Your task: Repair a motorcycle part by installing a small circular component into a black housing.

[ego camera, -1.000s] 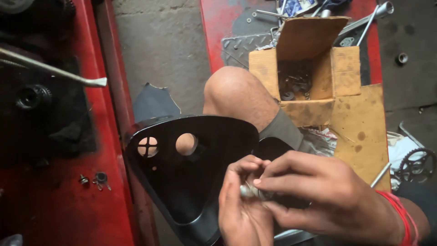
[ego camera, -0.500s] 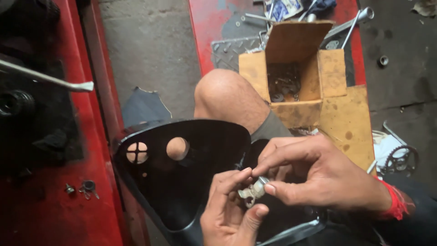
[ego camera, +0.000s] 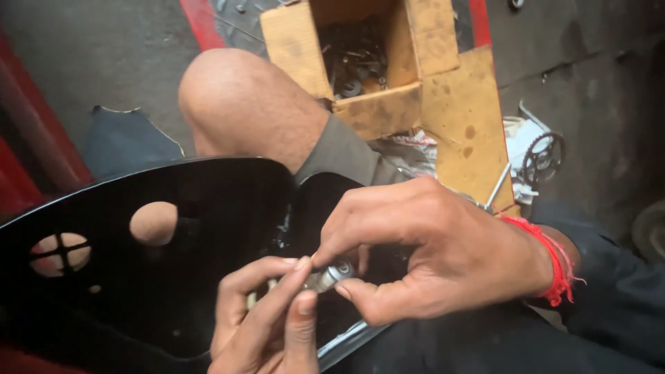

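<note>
Here, closest to me, my left hand (ego camera: 267, 322) pinches a small silvery bolt (ego camera: 327, 277) from below, fingers pressed on its shank. My right hand (ego camera: 433, 253), a red thread at the wrist, pinches the bolt's head between thumb and forefinger. Both hands work just above a glossy black panel (ego camera: 138, 270) with round holes, which rests across my lap. Beyond my knee (ego camera: 239, 100) stands an open cardboard box (ego camera: 388, 104) holding dark small metal parts, on the grey floor.

Head-worn camera, looking steeply down, close.
The cardboard box (ego camera: 388, 69) sits at the top edge; knee and hands fill the frame just below it.
</note>
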